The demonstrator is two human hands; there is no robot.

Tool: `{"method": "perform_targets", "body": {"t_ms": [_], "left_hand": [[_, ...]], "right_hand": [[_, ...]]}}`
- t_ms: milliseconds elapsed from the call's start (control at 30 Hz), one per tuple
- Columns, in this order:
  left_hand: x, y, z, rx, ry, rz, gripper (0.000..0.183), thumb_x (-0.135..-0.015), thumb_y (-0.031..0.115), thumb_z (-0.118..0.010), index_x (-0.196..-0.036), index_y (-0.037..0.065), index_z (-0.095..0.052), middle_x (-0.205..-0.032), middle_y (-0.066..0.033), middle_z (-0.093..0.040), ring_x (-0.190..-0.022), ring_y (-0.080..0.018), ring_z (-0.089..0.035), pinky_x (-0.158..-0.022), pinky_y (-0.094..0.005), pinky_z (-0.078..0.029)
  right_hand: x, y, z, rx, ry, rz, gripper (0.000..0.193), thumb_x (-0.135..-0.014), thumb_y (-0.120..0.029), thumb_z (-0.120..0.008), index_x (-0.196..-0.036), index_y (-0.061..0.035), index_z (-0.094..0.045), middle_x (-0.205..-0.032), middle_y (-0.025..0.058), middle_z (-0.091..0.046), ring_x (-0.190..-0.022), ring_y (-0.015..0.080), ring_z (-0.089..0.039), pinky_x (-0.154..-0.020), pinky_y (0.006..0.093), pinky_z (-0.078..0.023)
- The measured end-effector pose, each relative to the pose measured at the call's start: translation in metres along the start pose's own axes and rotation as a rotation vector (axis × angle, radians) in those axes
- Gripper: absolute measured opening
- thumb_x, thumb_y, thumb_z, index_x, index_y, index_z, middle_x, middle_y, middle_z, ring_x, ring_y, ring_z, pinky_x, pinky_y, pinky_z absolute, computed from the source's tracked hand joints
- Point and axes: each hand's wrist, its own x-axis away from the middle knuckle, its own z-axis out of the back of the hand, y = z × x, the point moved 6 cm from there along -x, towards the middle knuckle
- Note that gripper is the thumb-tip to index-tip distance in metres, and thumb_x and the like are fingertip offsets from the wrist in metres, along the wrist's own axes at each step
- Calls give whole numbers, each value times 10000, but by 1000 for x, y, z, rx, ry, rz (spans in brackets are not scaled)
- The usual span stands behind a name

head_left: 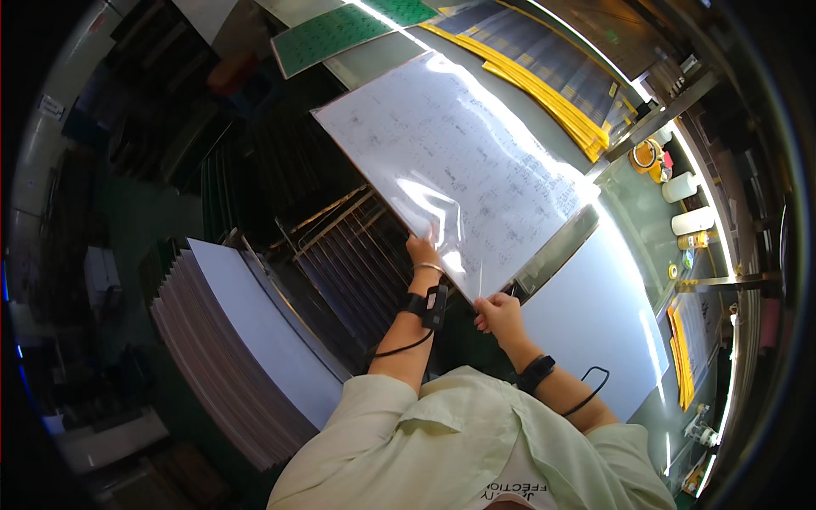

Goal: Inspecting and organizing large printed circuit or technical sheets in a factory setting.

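A large white panel (501, 166) lies on the bench ahead of me, with a glossy clear film covered in fine dark markings over it. The film buckles and catches the light near its closest edge. At the panel's left edge is my left hand (422, 252), its fingers partly under the film and closed around the film's edge. My right hand (503, 318) pinches the near corner of the clear film between thumb and fingers. Both wrists wear black straps with cables.
A plain white panel (586, 310) lies on the bench to the right. Stacked panels (246, 340) stand at the left beside a slotted metal rack (353, 246). Farther off are yellow-edged film sheets (544, 93) and a green perforated board (348, 38). White bottles (693, 221) and tape rolls line the right.
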Motion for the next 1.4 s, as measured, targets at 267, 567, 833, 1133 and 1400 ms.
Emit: {"method": "perform_targets", "body": {"t_ms": [267, 567, 833, 1133, 1400], "left_hand": [[-7, -19, 9, 63, 51, -9, 249, -767, 137, -611, -885, -78, -565, -818, -102, -596, -694, -163, -559, -636, -271, -445], [8, -51, -10, 484, -218, 406, 358, -815, 177, -580, -1092, -31, -489, -1004, -121, -575, -854, -243, -570, -764, -334, -466], [96, -62, -20, 131, -819, 754, 310, -840, 142, -545, -1095, -15, -465, -988, -122, -569, -832, -220, -597, -712, -350, -525], [95, -60, -35, 130, -748, 690, 255, -823, 101, -547, -1051, -4, -501, -903, -86, -581, -700, -175, -595, -584, -272, -532], [99, -55, -33, 126, -632, 651, 145, -790, 105, -582, -888, -1, -576, -741, -67, -577, -600, -148, -584, -496, -272, -522]], "right_hand": [[-12, 9, -3, -27, -31, -78, 183, -754, -157, -617, -731, 19, -573, -560, 93, -577, -440, 145, -554, -398, 232, -435], [-15, 4, 2, -108, -43, -94, 170, -768, -182, -627, -742, -25, -569, -565, 44, -557, -438, 107, -518, -420, 211, -421], [-12, -28, 27, 1001, 40, 244, 404, -703, -394, -661, -698, -6, -551, -576, 99, -564, -492, 226, -564, -474, 309, -445], [8, -56, -1, 1278, 295, 865, 341, -691, -362, -637, -771, -62, -495, -699, 83, -510, -587, 260, -568, -509, 335, -446], [-10, -31, -9, 1485, 137, 987, 148, -753, -161, -519, -826, -33, -529, -634, 72, -519, -531, 207, -572, -438, 304, -450]]}}
